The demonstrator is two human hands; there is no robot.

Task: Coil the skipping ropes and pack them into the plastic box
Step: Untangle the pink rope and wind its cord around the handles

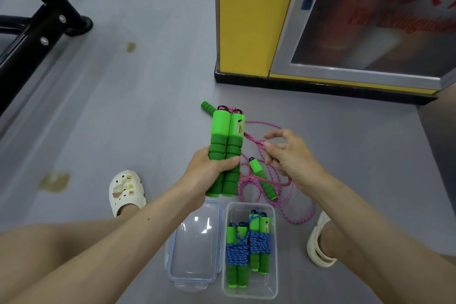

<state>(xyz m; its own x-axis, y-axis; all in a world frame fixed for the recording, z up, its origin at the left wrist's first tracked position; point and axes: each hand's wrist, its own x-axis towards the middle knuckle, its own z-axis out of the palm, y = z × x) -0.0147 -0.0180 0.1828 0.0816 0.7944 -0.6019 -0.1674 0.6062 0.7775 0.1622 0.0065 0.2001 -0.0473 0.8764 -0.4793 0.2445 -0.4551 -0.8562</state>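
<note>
While the left hand (212,173) grips a pair of green skipping-rope handles (228,136) around their darker foam sections, holding them upright and side by side above the floor (123,118), the right hand (293,158) pinches the pink rope (253,138) just to the right of them. Its thumb and curled fingers close on the cord, with the index finger stretched out above. The cord runs from the tops of the held handles down to that pinch. From there it trails into loose loops on the floor between the right hand and a cream sandal (318,247).

A loose green handle (262,177) lies among those loops. The end of another green handle (206,107) pokes out on the floor behind the held pair.

Nearest the camera, the clear plastic box (250,292) stands open on the floor. Two wrapped ropes lie in it side by side, each a pair of green handles bound with blue cord: the left bundle (237,254) and the right bundle (259,242). The transparent lid (195,249) lies just left of the box, touching or nearly touching it.

A white clog (127,192) sits further left. A yellow cabinet (249,20) with a glazed door (370,20) stands beyond the ropes, and a black metal frame (37,29) crosses the upper left.
</note>
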